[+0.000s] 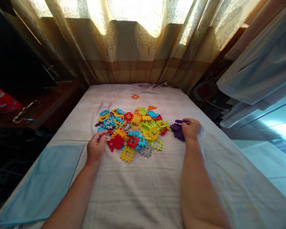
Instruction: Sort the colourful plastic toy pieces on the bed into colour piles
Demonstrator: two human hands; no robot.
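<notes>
A heap of flat plastic interlocking tiles [135, 118] in several colours lies on the bed sheet. My left hand [97, 147] rests at the heap's left edge, beside a solid red tile [116, 142]. Its fingers are loosely bent, and no tile shows in them. To the right of the heap, my right hand [192, 129] pinches a purple tile [179, 121], seen nearly edge-on. Under and beside that hand is a small group of purple tiles [177, 131], partly hidden by the fingers. A yellow window tile [127, 154] lies at the heap's near edge.
An orange tile [135, 96] lies apart beyond the heap. A folded blue cloth [47, 181] is on the sheet at the left. Curtains [124, 47] hang behind the bed. At the left stands a dark wooden table [62, 95]; white fabric [259, 63] hangs at the right.
</notes>
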